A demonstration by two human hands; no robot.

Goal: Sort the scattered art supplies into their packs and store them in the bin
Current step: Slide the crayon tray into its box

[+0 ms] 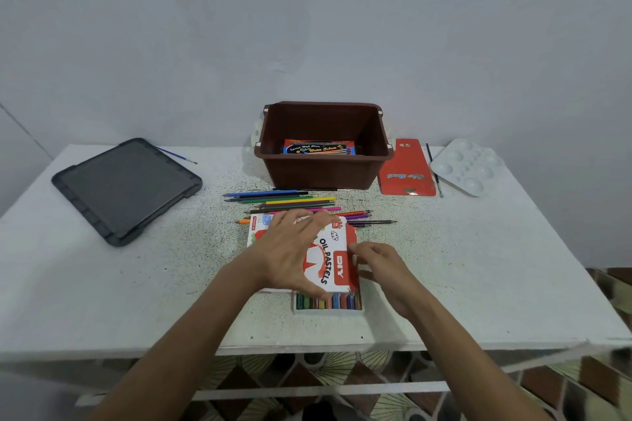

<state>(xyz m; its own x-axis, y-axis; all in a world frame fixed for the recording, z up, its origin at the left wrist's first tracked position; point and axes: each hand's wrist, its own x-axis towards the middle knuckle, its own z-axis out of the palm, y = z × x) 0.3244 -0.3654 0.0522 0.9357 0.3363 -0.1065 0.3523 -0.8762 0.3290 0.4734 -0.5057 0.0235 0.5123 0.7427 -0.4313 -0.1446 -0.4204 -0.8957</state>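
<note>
A red and white oil pastels box (333, 261) lies near the table's front middle. Its tray of coloured pastels (327, 302) sticks out at the near end. My left hand (294, 251) grips the box from above, fingers spread over its top. My right hand (379, 267) pinches the box's right edge. Several loose colour pencils (290, 203) lie just beyond the box. Behind them stands a brown bin (323, 169) with a water colour pack (318, 148) inside. A red colour pencil pack (407, 169) lies right of the bin.
A dark grey bin lid (126, 190) lies at the left with a blue paintbrush (176, 155) behind it. A white paint palette (466, 166) sits at the back right, a dark brush (433, 169) beside it. The table's front edge (307, 349) runs close below the tray.
</note>
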